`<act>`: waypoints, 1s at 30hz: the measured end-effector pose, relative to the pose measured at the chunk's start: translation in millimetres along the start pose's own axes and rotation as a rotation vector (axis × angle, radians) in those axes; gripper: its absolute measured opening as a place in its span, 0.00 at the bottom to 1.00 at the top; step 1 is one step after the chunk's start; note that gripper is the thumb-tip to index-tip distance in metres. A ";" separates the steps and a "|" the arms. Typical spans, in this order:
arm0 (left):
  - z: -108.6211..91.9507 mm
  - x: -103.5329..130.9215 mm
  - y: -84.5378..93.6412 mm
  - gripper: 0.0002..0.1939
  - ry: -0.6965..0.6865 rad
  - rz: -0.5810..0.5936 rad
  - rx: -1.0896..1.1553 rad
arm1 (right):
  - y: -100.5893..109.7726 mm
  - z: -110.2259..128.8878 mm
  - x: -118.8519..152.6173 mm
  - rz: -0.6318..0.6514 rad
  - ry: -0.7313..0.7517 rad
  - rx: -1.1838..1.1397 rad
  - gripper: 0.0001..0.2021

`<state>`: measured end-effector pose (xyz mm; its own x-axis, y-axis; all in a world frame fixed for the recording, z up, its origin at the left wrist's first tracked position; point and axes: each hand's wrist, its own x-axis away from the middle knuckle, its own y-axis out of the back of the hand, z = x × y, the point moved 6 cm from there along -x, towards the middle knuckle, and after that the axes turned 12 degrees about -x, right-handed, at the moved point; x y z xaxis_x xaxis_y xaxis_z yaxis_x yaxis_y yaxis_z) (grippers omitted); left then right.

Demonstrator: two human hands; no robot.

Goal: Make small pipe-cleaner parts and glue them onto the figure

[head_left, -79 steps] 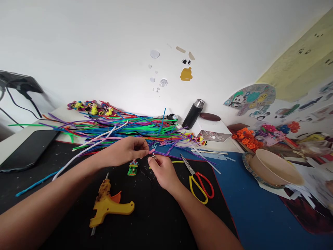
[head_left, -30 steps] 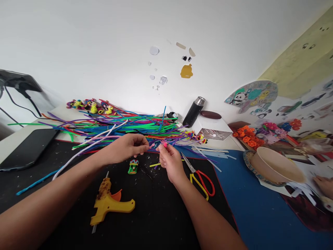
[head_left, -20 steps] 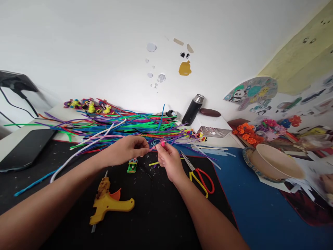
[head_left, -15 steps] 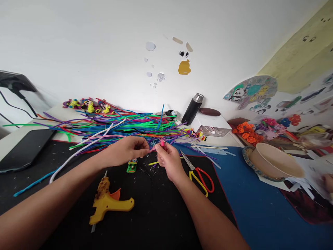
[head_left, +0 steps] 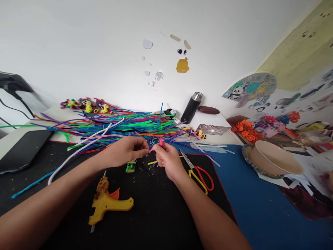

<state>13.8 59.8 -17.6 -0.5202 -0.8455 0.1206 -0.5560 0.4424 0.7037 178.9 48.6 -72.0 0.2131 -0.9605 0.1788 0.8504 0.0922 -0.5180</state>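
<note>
My left hand [head_left: 127, 151] pinches one end of a small pink piece [head_left: 161, 142], its fingertips closed. The other end, a brighter pink bit, sits between the thumb and fingers of my right hand [head_left: 168, 160]. Both hands are close together over the black mat [head_left: 156, 215], just in front of a heap of coloured pipe cleaners [head_left: 130, 125]. A small green item [head_left: 130, 166] lies below my left hand. Scissors [head_left: 199, 173] with red and yellow handles lie right of my right hand. Nearer to me is a yellow glue gun [head_left: 109, 203].
A black phone [head_left: 23, 149] lies at the left. At the back stand a black flask [head_left: 191, 107] and a white box [head_left: 214, 123]. To the right are a beige bowl [head_left: 277, 159] and orange flowers [head_left: 247, 131]. Small figures [head_left: 87, 105] sit behind the heap.
The view has shifted slightly. Both hands keep nearly the same place and grip, and the pink piece in my right hand looks slightly turned.
</note>
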 end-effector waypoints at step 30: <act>-1.0 -3.0 2.1 0.28 0.044 -0.092 0.189 | -4.1 -0.9 -0.1 0.061 -0.023 -0.093 0.23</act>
<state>14.8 62.9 -15.8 -0.4349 -0.8954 0.0953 -0.7135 0.4072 0.5701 174.9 48.1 -70.7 0.2755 -0.9474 0.1630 0.7870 0.1249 -0.6042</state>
